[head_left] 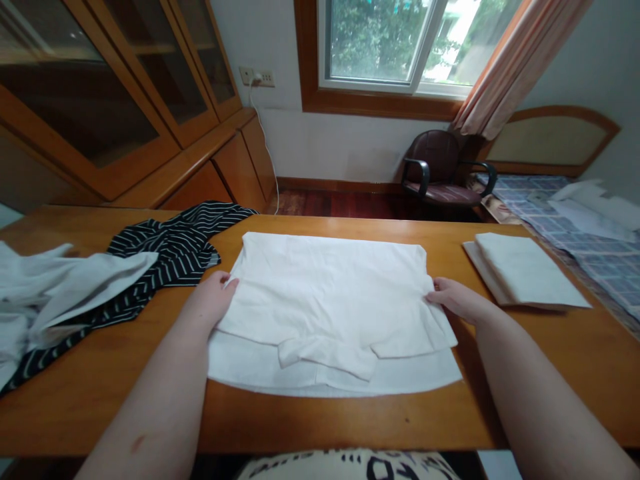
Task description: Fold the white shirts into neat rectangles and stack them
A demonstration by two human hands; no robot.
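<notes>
A white T-shirt (325, 293) lies partly folded in the middle of the wooden table (350, 420), its sleeves turned inward near the front edge. My left hand (213, 297) grips the shirt's left edge, fingers curled on the fabric. My right hand (453, 298) pinches the shirt's right edge in the same way. Both forearms reach in from the bottom of the head view.
A black-and-white striped garment (170, 247) and rumpled white clothes (60, 287) lie at the left. A folded white stack (525, 270) sits at the right. Behind the table stand a wooden cabinet (150, 100), a dark armchair (440, 170) and a bed (575, 213).
</notes>
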